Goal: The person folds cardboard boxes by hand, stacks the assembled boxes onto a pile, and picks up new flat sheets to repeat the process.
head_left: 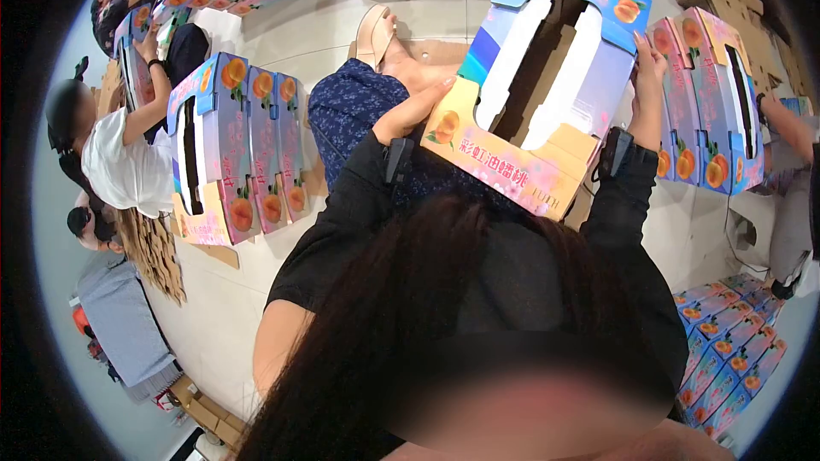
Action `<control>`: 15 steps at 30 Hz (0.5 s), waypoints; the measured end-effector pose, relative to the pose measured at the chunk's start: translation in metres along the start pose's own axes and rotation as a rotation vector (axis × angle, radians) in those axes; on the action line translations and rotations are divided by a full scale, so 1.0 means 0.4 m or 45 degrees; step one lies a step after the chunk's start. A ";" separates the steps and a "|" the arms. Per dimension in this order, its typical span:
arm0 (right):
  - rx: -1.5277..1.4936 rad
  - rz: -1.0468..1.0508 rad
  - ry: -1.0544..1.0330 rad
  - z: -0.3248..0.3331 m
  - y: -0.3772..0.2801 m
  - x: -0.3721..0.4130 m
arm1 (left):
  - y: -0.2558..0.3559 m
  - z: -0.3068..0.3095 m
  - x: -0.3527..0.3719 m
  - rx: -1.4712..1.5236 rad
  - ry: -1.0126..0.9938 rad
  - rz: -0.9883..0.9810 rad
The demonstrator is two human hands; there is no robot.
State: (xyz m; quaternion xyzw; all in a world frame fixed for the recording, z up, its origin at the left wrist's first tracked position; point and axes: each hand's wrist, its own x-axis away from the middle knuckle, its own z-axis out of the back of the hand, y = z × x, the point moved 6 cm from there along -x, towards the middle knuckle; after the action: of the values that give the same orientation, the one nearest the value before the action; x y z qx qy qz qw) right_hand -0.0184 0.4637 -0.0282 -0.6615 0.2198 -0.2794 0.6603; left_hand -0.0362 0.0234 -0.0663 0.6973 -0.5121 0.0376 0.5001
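A printed cardboard box (547,154) with peach pictures is held over my lap, its long top opening facing up between two white inner edges. On the left, my left hand (413,111) grips the box's yellow corner, thumb on the edge. At the other side my right hand (649,77) holds the blue and purple side wall near the upper right corner. Both hands are closed on the box; the fingers under it are partly hidden.
Upright printed boxes (235,149) stand in a row on the left, with more boxes (705,102) on the right. Other boxes lie at the top and lower right. Flat cardboard (149,248) is on the floor. A person (128,149) works at left; another person's arm (786,124) shows at right.
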 end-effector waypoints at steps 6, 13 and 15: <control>0.180 -0.078 -0.001 -0.002 -0.007 -0.031 | 0.016 -0.046 0.012 0.130 -0.064 -0.110; 0.397 -0.035 0.093 -0.023 -0.110 0.051 | -0.033 0.000 -0.017 0.149 0.009 -0.102; 0.326 0.115 -0.085 -0.033 -0.152 0.125 | -0.041 0.001 -0.013 0.122 0.017 -0.110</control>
State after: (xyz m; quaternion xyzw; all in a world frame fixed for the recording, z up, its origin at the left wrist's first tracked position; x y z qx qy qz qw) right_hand 0.0055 0.4229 0.0362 -0.5702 0.1898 -0.2531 0.7581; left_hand -0.0263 0.0262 -0.0802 0.7418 -0.4756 0.0451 0.4706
